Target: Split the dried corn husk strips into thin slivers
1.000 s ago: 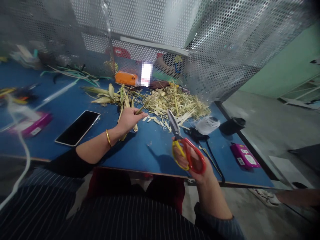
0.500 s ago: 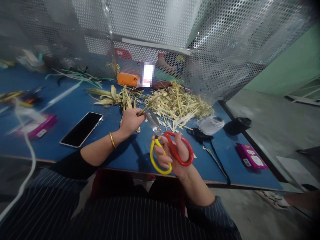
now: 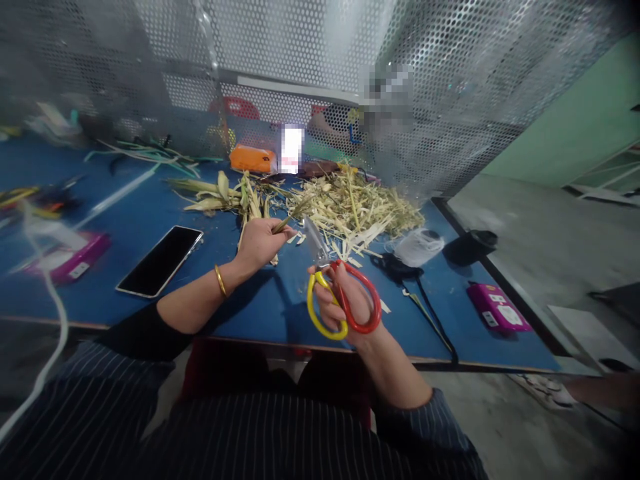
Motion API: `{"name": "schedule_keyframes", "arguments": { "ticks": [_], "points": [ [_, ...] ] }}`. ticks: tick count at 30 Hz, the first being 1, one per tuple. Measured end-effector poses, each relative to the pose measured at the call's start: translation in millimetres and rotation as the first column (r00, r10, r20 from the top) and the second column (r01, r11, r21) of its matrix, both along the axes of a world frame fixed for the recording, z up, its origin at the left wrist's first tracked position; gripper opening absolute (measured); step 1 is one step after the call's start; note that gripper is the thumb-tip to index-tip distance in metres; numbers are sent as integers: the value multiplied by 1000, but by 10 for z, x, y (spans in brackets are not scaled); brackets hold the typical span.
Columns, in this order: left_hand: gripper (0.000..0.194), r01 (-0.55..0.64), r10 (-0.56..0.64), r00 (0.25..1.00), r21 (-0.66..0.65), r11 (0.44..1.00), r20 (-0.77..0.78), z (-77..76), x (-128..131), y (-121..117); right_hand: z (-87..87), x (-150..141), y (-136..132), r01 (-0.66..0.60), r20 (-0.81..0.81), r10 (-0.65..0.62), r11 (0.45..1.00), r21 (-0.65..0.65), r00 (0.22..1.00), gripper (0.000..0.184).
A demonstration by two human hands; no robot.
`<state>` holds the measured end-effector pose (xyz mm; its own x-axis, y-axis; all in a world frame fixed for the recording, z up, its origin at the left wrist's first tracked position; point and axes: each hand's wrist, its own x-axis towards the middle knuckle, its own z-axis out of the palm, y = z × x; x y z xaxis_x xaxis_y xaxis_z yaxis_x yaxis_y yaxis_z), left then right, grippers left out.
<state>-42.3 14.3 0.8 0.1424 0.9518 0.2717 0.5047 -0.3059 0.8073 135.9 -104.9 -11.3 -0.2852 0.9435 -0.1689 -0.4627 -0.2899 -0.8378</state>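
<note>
My left hand (image 3: pixel 263 243) is closed around a thin bundle of dried plant stalks (image 3: pixel 287 225), whose ends stick out past my thumb to the upper right. In my right hand (image 3: pixel 345 300) is a pair of scissors (image 3: pixel 320 247) with one red and one yellow handle loop. Its blades look closed together, pointing up and left, a little apart from the stalks. Behind both hands lies a heap of cut dry plant pieces (image 3: pixel 360 207). Longer dried husks and stalks (image 3: pixel 220 190) lie beyond my left hand.
A phone (image 3: pixel 160 261) lies left on the blue table (image 3: pixel 280 320). Purple packs (image 3: pixel 497 308) sit right and left. An orange pack (image 3: pixel 253 159) and a blurred bright screen stand before the perforated metal panel (image 3: pixel 300 40). To the right are a clear plastic bag (image 3: pixel 419 248) and black strap (image 3: pixel 435 320).
The scissors have closed and drawn back to the right, away from the stalks. My left hand stays closed on the bundle. The whole view has shifted slightly.
</note>
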Motion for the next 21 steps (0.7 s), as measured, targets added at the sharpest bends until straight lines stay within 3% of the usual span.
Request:
{"name": "schedule_keyframes", "arguments": {
  "ticks": [2, 3, 4, 5, 6, 7, 8, 9, 10, 12, 13, 15, 18, 20, 21],
  "points": [
    [25, 22, -12, 993, -87, 996, 118, 37, -23, 23, -11, 116, -3, 69, 315, -106, 990, 126, 943, 43],
    [26, 66, -32, 979, -170, 983, 199, 64, -38, 32, -17, 189, 2, 63, 526, -157, 979, 194, 836, 41],
    [28, 146, -62, 954, -272, 951, 292, 93, -54, 38, -22, 265, 12, 27, 734, -216, 965, 260, 644, 39],
    [30, 256, -96, 914, -377, 890, 394, 123, -69, 42, -28, 341, 24, -33, 884, -286, 947, 320, 369, 37],
    [33, 377, -117, 861, -465, 801, 495, 150, -81, 43, -32, 412, 38, -97, 936, -341, 932, 348, 82, 35],
    [37, 485, -118, 802, -523, 701, 586, 171, -89, 42, -33, 475, 52, -160, 920, -361, 928, 338, -153, 33],
    [39, 568, -102, 746, -549, 614, 658, 185, -91, 39, -29, 529, 64, -209, 870, -362, 929, 307, -333, 32],
    [38, 615, -68, 703, -557, 559, 708, 191, -88, 36, -17, 574, 75, -246, 824, -346, 934, 258, -450, 31],
    [34, 635, -33, 675, -557, 536, 737, 189, -80, 31, 4, 609, 86, -280, 791, -327, 938, 204, -518, 31],
    [23, 647, -14, 651, -545, 534, 759, 165, -54, 20, 75, 647, 112, -357, 755, -327, 925, 132, -568, 28],
    [21, 650, -33, 651, -535, 540, 758, 145, -40, 14, 123, 648, 133, -410, 748, -362, 902, 132, -556, 26],
    [22, 650, -90, 669, -522, 552, 738, 96, -11, 0, 222, 604, 209, -514, 728, -513, 818, 257, -454, 23],
    [29, 646, -174, 705, -521, 557, 688, 26, 22, -31, 316, 448, 429, -591, 559, -799, 566, 575, -221, 29],
    [31, 644, -216, 722, -524, 558, 657, 1, 33, -54, 315, 336, 624, -689, 434, -890, 402, 603, -139, 31],
    [31, 648, -237, 724, -523, 554, 647, -3, 36, -63, 296, 295, 721, -730, 403, -905, 368, 576, -137, 30]
  ]
}}
